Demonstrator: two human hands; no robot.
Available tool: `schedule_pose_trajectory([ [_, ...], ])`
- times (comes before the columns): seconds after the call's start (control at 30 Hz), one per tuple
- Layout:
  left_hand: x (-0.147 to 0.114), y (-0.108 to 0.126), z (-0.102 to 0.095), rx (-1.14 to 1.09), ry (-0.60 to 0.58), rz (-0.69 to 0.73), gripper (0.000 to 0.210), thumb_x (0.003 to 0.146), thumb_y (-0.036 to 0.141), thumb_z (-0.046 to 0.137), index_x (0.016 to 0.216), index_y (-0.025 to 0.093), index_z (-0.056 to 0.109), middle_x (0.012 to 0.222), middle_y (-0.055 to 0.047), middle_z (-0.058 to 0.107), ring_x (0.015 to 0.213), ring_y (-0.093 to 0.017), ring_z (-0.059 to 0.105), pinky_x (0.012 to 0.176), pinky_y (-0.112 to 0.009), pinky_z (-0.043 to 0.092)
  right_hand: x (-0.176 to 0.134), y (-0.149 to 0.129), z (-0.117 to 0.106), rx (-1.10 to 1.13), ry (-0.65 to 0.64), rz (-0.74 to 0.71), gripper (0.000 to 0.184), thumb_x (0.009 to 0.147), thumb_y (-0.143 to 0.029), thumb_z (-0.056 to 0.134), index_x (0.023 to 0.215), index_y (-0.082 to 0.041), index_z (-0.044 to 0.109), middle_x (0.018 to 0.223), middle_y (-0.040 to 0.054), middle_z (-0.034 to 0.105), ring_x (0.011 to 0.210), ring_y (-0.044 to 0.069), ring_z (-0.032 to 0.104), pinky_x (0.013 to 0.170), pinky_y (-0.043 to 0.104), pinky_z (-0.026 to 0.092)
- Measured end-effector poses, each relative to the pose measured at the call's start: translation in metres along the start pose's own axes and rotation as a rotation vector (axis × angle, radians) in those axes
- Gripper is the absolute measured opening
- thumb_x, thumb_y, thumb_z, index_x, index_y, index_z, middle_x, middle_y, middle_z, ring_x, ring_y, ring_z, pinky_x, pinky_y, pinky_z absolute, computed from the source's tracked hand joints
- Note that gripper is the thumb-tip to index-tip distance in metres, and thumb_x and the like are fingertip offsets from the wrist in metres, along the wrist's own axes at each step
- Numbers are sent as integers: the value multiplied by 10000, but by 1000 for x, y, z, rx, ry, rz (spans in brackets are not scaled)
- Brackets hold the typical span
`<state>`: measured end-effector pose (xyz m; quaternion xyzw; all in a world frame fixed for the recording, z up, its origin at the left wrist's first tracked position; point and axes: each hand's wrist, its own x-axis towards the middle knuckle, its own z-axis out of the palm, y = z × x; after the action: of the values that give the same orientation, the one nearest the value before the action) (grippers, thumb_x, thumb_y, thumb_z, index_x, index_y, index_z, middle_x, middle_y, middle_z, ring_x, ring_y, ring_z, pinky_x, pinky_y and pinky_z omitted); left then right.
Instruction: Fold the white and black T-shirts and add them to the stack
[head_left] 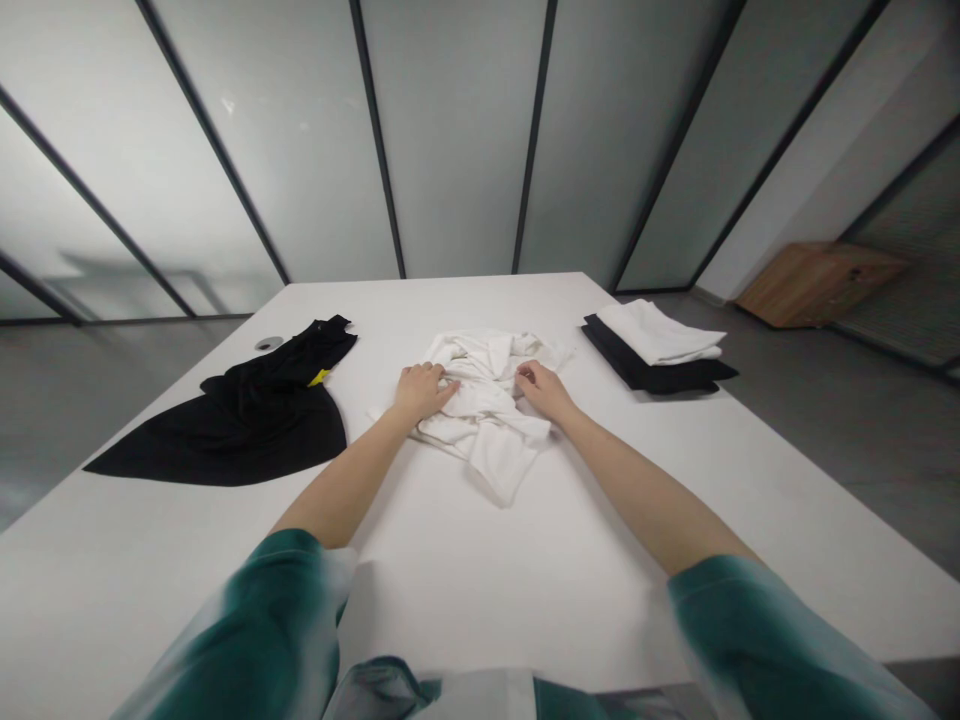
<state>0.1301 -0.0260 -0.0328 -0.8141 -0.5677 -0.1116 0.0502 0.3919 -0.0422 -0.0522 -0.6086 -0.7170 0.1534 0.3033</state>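
A crumpled white garment (487, 400) lies in a heap at the middle of the white table (480, 560). My left hand (421, 390) rests on its left side, fingers curled into the cloth. My right hand (541, 388) is on its right side, fingertips pinching a fold. Both forearms reach out from green sleeves at the bottom of the view.
A black garment with a yellow tag (247, 415) lies spread on the table's left. At the right rear sits a folded stack: a white piece (660, 332) on a black one (656, 372). A round grommet (268, 343) is at far left. A wooden cabinet (817, 280) stands on the floor at right.
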Motion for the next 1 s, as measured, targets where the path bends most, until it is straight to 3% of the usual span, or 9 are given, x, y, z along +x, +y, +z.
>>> schedule_pose_trajectory([
  [0.17,-3,-3,2,11,-23,5,476,930,529,474,1217,190,645,1198,-142,646,1159,-302,578,1003,-425,424,3,13,-7,-121,234,50,425,867,-240,442,1249,-144,603,1282,174,615,1200,280,549,1036,428,421],
  [0.23,-2,-3,3,-4,1,26,457,922,484,509,1271,210,618,1252,-134,625,1197,-298,553,1022,-423,424,5,21,-10,-208,260,85,498,866,-247,451,1338,-129,561,1410,188,535,1324,302,462,1095,457,367],
  [0.33,-1,-3,5,-34,23,154,449,933,340,511,1368,237,555,1419,-110,548,1314,-273,479,1087,-415,393,7,28,-12,-328,127,171,554,885,-301,479,1417,-152,519,1534,155,432,1412,325,375,1112,474,347],
  [0.47,2,-4,10,-53,-73,274,464,949,181,410,1385,236,558,1450,-76,553,1357,-214,466,1119,-369,381,7,21,-15,-467,-62,142,425,924,-351,466,1254,-174,666,1411,138,579,1330,323,475,1073,440,372],
  [0.6,4,-3,9,-54,-84,259,411,949,226,402,1287,197,635,1340,-94,637,1281,-223,540,1098,-375,406,4,7,-23,-538,-41,150,481,992,-411,350,990,-140,748,1120,184,719,1122,308,614,969,403,411],
  [0.7,3,-1,5,-39,-63,203,350,942,299,444,1182,199,678,1221,-96,694,1199,-240,594,1063,-381,425,2,0,-27,-516,-13,195,478,1013,-393,309,1122,-136,696,1044,159,743,1060,285,652,943,382,407],
  [0.83,1,1,2,-16,-30,179,310,927,334,476,1105,193,688,1139,-98,717,1137,-257,619,1037,-393,424,2,-1,-27,-504,-2,267,523,981,-425,412,1385,-106,502,1068,165,737,1069,303,661,923,386,410],
  [1.0,1,2,1,3,9,140,304,910,366,507,1043,168,697,1055,-124,730,1081,-276,638,1058,-431,385,3,3,-25,-541,-70,285,323,946,-306,448,1167,-173,642,1081,168,721,1061,308,652,879,382,426],
])
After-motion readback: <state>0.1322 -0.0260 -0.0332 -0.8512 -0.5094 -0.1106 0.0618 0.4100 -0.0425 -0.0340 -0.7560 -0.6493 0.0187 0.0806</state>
